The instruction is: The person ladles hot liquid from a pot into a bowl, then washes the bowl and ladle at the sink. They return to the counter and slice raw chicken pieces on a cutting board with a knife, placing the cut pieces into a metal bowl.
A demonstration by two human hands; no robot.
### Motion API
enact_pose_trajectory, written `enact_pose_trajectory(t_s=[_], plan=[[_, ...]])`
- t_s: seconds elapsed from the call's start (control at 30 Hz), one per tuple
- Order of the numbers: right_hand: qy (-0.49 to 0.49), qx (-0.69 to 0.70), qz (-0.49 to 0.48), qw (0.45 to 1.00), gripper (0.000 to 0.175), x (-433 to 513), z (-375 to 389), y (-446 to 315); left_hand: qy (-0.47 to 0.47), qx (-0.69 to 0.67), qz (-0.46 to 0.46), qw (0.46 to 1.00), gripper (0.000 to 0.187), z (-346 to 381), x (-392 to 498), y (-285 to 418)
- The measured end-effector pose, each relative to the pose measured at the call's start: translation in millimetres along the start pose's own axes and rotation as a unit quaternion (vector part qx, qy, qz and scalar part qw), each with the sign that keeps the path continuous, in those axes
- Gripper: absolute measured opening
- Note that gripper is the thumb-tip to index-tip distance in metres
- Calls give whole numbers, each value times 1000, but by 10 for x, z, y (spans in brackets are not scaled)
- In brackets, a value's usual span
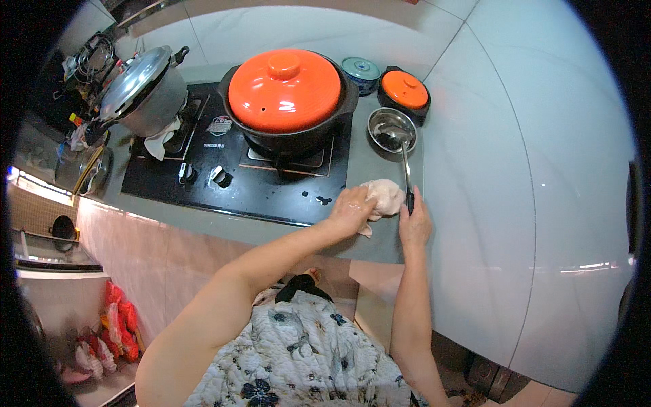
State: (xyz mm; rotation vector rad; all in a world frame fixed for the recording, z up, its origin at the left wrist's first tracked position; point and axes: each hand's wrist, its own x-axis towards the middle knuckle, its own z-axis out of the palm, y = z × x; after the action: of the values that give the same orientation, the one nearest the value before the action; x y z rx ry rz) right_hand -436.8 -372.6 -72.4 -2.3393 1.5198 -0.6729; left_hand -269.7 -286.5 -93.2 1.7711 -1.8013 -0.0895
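My left hand point(352, 209) grips a bunched pale cloth point(386, 196) over the grey countertop, just right of the gas hob. Close beside it, my right hand point(416, 224) holds the black handle of a metal ladle point(406, 165). The ladle's bowl end rests inside a round stainless steel bowl point(375, 133), which stands on the counter against the right wall. The cloth lies right up against the ladle handle; whether the two touch is hard to tell.
A large black pot with an orange lid point(285, 91) covers the right burner. On the left burner stands a metal pressure cooker point(147, 94), a white cloth point(163, 138) beneath it. Behind the bowl are a small orange-lidded pot point(405, 89) and a blue-green lidded jar point(360, 68).
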Motion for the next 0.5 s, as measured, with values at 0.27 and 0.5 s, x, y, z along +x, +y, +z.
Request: enact_pose_trajectory(t_s=[0.27,0.5], plan=[[30,-73,-38,996,51,-94,292,363,8,12,-1,1000,35,-112,-166,-19],[54,-61,-46,996,59,-158,361,393,12,11,-6,1000,59,-168,-247,86]])
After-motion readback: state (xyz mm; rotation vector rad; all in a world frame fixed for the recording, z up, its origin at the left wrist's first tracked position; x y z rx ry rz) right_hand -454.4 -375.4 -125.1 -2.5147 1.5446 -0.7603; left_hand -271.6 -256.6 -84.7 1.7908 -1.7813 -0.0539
